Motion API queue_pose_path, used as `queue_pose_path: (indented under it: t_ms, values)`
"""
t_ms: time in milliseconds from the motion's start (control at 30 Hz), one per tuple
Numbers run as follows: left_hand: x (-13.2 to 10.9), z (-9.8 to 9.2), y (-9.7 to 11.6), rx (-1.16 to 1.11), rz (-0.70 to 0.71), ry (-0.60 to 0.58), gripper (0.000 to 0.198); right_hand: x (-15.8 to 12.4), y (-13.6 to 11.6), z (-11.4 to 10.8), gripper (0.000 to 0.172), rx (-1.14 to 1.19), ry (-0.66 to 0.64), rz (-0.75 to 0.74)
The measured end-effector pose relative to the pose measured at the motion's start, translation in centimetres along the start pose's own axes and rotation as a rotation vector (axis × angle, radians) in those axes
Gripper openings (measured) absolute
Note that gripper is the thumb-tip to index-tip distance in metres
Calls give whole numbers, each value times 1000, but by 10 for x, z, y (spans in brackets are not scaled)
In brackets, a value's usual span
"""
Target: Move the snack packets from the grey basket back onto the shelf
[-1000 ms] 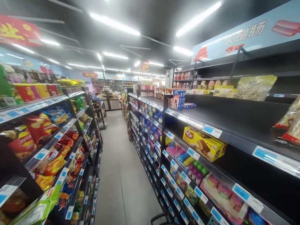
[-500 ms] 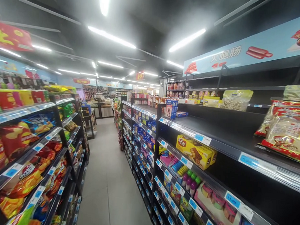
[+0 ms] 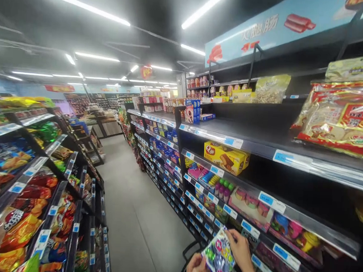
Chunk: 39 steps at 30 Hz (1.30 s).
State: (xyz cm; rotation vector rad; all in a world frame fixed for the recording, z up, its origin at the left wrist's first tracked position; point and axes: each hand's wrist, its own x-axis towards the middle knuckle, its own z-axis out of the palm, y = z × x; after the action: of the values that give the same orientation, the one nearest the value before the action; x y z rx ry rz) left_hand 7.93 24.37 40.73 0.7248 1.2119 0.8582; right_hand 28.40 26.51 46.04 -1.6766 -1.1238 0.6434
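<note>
A colourful snack packet [image 3: 219, 254], white and blue with bright printed letters and green and purple patches, is held low in front of the right-hand shelf. My left hand [image 3: 196, 266] grips its lower left edge. At the upper right corner, my right hand [image 3: 237, 245] has thumb and fingers closed on it. Just behind the hands runs a shelf edge with blue and white price tags [image 3: 250, 229]. Part of a dark curved rim [image 3: 190, 247] shows beside my left hand; what it belongs to is hidden.
On the right shelves are a yellow biscuit box [image 3: 225, 158], toy-like sweets [image 3: 294, 231] and large red-and-gold bags [image 3: 343, 118]. Racks of snack bags [image 3: 26, 229] line the left side. Between them a grey floor aisle [image 3: 122, 205] leads to a wooden counter [image 3: 108, 126].
Both hands have come into view at the bottom with the packet between them. The view has tilted down and turned slightly right.
</note>
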Motion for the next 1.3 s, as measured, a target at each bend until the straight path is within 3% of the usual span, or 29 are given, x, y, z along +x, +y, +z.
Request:
queue_pose_path:
  t_ms: [100,200,267,367,500,667,867,1000,1100,1300]
  values:
    - [-8,9,8,-321,73,-72,56,1,-12,-2,42,110,82,46]
    - [-21,14,22,-422,58,-117,50,-3,-24,3,48,440,209,211]
    - [-27,17,27,-459,72,-124,46,-9,-29,9,54,693,182,333]
    - [-31,20,25,-517,48,-153,42,-20,-36,17,52,897,34,499]
    - [-36,20,14,-567,-11,-162,35,-32,-40,22,38,929,16,628]
    - [-38,21,5,-439,-96,-284,40,-33,-38,27,35,1015,45,694]
    - [-39,24,-2,-337,-104,-225,46,-37,-42,27,34,1007,-31,703]
    - [-41,24,0,-283,-93,-215,36,-37,-43,21,33,1016,34,716]
    - [-41,22,0,-257,-111,-241,34,-39,-36,17,33,1027,115,754]
    - [-39,17,-13,-235,-238,-232,42,-48,-9,22,30,1088,115,905]
